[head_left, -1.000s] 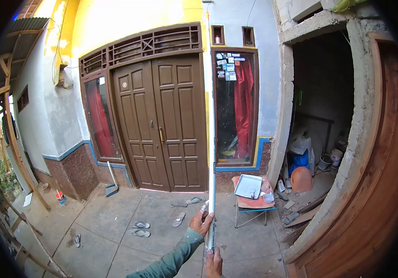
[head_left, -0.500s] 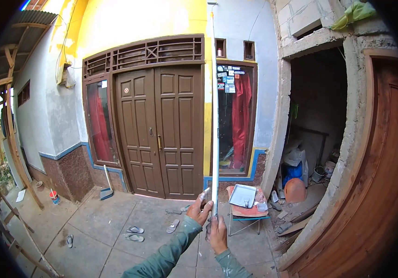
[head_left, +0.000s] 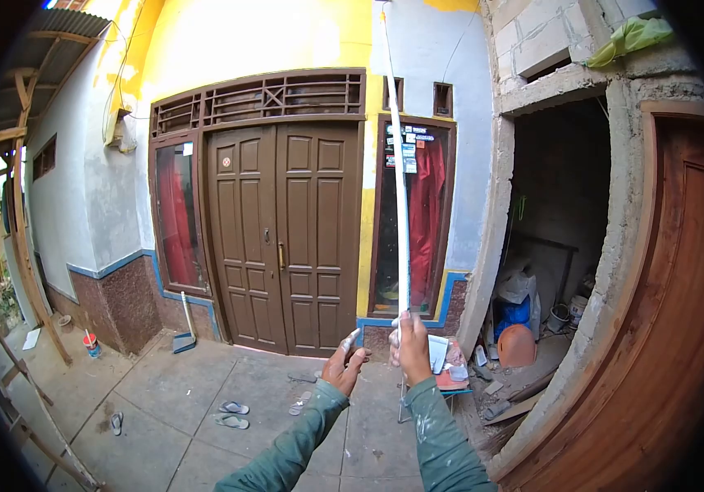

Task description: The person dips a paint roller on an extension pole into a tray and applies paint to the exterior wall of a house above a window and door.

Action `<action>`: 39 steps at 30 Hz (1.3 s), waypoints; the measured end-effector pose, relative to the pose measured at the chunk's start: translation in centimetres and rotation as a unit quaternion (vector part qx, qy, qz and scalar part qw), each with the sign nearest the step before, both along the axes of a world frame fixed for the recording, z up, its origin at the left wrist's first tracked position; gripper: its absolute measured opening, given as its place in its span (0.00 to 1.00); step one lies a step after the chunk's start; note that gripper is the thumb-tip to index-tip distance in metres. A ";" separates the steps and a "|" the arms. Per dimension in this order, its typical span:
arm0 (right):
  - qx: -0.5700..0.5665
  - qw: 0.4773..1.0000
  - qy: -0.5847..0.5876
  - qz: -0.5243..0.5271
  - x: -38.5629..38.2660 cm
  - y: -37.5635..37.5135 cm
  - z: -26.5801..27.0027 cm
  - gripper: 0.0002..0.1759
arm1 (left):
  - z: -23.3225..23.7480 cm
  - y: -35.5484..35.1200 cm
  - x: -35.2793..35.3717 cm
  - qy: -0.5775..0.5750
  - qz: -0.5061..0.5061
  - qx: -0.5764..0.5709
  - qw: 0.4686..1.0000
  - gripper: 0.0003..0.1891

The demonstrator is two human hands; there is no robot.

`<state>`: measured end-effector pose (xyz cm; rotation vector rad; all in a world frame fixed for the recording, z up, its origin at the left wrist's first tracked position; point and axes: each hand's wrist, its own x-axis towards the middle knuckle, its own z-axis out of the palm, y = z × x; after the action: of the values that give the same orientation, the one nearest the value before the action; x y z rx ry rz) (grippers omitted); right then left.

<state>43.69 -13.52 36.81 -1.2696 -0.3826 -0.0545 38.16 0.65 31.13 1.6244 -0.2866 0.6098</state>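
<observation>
My right hand [head_left: 412, 346] is wrapped around the lower part of a long white pole [head_left: 402, 221]. The pole rises in front of the window, leaning slightly left, to an orange piece near the top edge of the view; whatever it carries there is mostly cut off. Left of the pole and apart from it, my left hand [head_left: 342, 369] has its thumb and a whitish-tipped index finger stretched out. Behind my right hand, a paint tray [head_left: 441, 357] is partly hidden on a small red-topped stool [head_left: 453, 382].
Brown double doors [head_left: 282, 238] stand ahead beside a curtained window [head_left: 426, 221]. Sandals [head_left: 233, 421] and a blue dustpan [head_left: 184, 342] rest on the concrete floor [head_left: 286, 447]. To the right are a doorway with clutter and a wooden door [head_left: 664, 328].
My left hand has come off the pole and moved left and down. My right hand has shifted up and right, and the pole now tilts left at its top.
</observation>
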 end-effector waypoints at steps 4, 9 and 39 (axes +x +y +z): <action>0.006 1.000 0.001 -0.004 0.5 -1.3 1.5 0.20 | 0.2 -0.5 0.2 -0.015 0.001 0.008 1.000 0.25; -0.012 1.000 0.013 -0.012 -0.9 -3.6 -0.8 0.20 | -0.3 -1.3 0.5 0.005 -0.005 -0.004 1.000 0.26; -0.060 0.986 0.138 -0.065 -15.7 -9.8 -21.7 0.18 | -10.4 -10.3 0.7 0.151 -0.114 0.012 0.982 0.25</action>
<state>28.04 -23.36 15.12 -1.3980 -0.0643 0.0342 38.87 -9.68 20.76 1.6533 -0.2502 0.1820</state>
